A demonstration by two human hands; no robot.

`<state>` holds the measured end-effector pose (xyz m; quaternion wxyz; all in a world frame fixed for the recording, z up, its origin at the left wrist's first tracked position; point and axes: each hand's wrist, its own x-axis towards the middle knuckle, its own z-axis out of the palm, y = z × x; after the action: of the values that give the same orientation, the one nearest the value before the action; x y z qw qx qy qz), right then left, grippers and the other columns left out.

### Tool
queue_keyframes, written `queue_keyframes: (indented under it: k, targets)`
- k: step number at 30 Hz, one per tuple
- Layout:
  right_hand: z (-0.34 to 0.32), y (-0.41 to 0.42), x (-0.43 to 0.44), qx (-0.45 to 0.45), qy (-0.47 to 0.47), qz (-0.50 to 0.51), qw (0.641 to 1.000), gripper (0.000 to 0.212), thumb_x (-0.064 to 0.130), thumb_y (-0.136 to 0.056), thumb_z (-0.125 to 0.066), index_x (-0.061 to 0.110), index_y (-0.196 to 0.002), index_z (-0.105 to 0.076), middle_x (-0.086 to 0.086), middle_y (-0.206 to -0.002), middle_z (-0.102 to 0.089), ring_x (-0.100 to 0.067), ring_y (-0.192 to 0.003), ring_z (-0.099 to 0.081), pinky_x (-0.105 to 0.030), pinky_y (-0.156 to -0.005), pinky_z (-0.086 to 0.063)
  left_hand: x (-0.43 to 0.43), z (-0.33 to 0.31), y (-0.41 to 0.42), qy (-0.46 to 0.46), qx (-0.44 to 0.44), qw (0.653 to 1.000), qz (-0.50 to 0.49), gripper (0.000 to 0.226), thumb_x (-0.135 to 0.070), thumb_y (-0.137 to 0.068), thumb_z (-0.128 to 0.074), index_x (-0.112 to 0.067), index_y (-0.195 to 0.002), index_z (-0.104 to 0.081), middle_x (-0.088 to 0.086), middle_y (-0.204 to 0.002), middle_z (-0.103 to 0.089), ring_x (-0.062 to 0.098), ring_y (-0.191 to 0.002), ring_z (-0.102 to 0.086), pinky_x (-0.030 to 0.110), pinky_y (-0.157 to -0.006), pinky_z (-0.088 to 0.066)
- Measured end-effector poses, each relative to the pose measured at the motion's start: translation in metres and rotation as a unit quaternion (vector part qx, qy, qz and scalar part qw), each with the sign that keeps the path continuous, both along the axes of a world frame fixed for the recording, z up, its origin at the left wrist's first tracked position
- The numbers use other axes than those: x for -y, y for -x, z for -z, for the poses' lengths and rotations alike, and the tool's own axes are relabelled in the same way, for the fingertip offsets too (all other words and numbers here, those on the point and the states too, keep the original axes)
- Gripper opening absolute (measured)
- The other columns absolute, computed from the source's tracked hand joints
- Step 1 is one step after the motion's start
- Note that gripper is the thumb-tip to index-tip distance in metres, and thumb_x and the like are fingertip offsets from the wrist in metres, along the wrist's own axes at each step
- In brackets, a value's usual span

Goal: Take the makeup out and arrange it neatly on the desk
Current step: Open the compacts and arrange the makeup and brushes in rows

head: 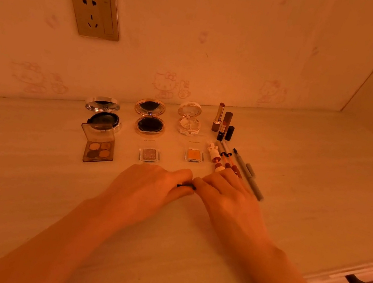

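Back row, lids up: silver compact [102, 115], gold compact [150, 120], white ornate compact [189, 120]; tall lipstick [218, 116] and short lipstick [222, 131] upright, uncapped, at right end; front row: open four-pan palette [99, 149], glitter single pan [149, 154], orange single pan [194, 155]; lip tubes [225, 161] and grey pens [251, 179] lying diagonal at right; small dark stick [186, 186] pinched between left hand [148, 184] and right hand [227, 198].

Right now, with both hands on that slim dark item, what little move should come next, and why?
Probably lay the slim dark item beside the pens on the right. The left hand and right hand pinch it low over the desk, and the other slim things are grouped there.
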<state>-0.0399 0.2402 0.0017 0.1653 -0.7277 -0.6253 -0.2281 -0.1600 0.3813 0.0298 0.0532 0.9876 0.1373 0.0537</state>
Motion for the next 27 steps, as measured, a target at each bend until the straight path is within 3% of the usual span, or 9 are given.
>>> queue_keyframes:
  k: [3, 7, 10, 16, 19, 21, 24, 27]
  targets:
    - [-0.003, -0.001, 0.001, -0.008, -0.023, -0.001, 1.000, 0.031, 0.014, -0.073, -0.077, 0.017, -0.103, -0.070, 0.001, -0.092, -0.066, -0.020, -0.088, -0.061, -0.029, -0.067, -0.052, 0.000, -0.004, -0.002, 0.011, 0.000, 1.000, -0.003, 0.037, -0.059, -0.092, -0.033, -0.038, -0.119, -0.050, -0.013, -0.099, -0.064, 0.007, -0.082, -0.057, 0.029, -0.072, -0.050]
    - [-0.005, -0.001, 0.001, -0.016, -0.030, 0.004, 0.999, 0.033, 0.015, -0.069, -0.082, 0.016, -0.100, -0.071, 0.000, -0.089, -0.068, -0.019, -0.084, -0.063, -0.028, -0.067, -0.053, 0.003, -0.005, -0.004, 0.041, 0.003, 0.999, -0.020, 0.041, -0.057, -0.091, -0.040, -0.034, -0.125, -0.046, -0.013, -0.120, -0.059, 0.008, -0.099, -0.057, 0.027, -0.082, -0.051]
    - [-0.004, -0.002, 0.001, -0.030, -0.033, 0.019, 0.999, 0.030, 0.016, -0.071, -0.081, 0.015, -0.100, -0.072, 0.000, -0.089, -0.068, -0.020, -0.083, -0.063, -0.029, -0.066, -0.054, 0.001, -0.007, -0.003, 0.054, 0.010, 0.998, -0.033, 0.039, -0.052, -0.092, -0.044, -0.032, -0.125, -0.046, -0.011, -0.117, -0.059, 0.007, -0.097, -0.055, 0.023, -0.080, -0.049]
    - [-0.004, -0.005, 0.008, -0.082, -0.048, 0.066, 0.993, 0.018, 0.024, -0.083, -0.065, 0.016, -0.098, -0.072, 0.000, -0.092, -0.068, -0.019, -0.086, -0.064, -0.028, -0.067, -0.053, -0.005, -0.007, -0.001, 0.071, 0.029, 0.996, -0.045, 0.021, -0.042, -0.095, -0.048, -0.029, -0.110, -0.051, -0.013, -0.092, -0.052, 0.004, -0.081, -0.051, 0.020, -0.067, -0.046]
    - [-0.005, -0.007, 0.012, -0.105, -0.041, 0.087, 0.990, 0.022, 0.026, -0.083, -0.062, 0.016, -0.100, -0.072, 0.000, -0.092, -0.070, -0.019, -0.086, -0.066, -0.026, -0.067, -0.053, -0.007, -0.006, 0.001, 0.104, 0.056, 0.992, -0.042, 0.015, -0.032, -0.096, -0.047, -0.027, -0.108, -0.052, -0.012, -0.093, -0.052, 0.003, -0.079, -0.049, 0.016, -0.065, -0.042]
    - [-0.008, -0.006, 0.015, -0.132, -0.033, 0.100, 0.986, 0.028, 0.031, -0.085, -0.055, 0.017, -0.103, -0.072, 0.002, -0.091, -0.071, -0.017, -0.086, -0.065, -0.025, -0.067, -0.054, -0.006, -0.005, 0.001, 0.129, 0.070, 0.988, -0.043, 0.018, -0.026, -0.096, -0.045, -0.026, -0.113, -0.052, -0.011, -0.100, -0.053, 0.004, -0.085, -0.050, 0.018, -0.071, -0.044]
    - [-0.010, -0.004, 0.020, -0.187, -0.030, 0.118, 0.975, 0.025, 0.030, -0.086, -0.061, 0.018, -0.106, -0.070, 0.006, -0.090, -0.069, -0.013, -0.085, -0.063, -0.020, -0.064, -0.050, -0.007, -0.003, 0.000, 0.150, 0.088, 0.984, -0.045, 0.026, -0.021, -0.096, -0.048, -0.026, -0.120, -0.053, -0.012, -0.109, -0.053, 0.004, -0.097, -0.050, 0.021, -0.082, -0.046]
    - [-0.015, -0.003, 0.023, -0.259, -0.027, 0.138, 0.955, 0.021, 0.031, -0.087, -0.062, 0.024, -0.107, -0.067, 0.011, -0.091, -0.060, -0.006, -0.081, -0.056, -0.015, -0.062, -0.047, -0.004, -0.004, -0.002, 0.186, 0.154, 0.969, -0.059, 0.027, -0.021, -0.093, -0.056, -0.030, -0.118, -0.057, -0.015, -0.102, -0.058, 0.001, -0.092, -0.056, 0.016, -0.077, -0.047]
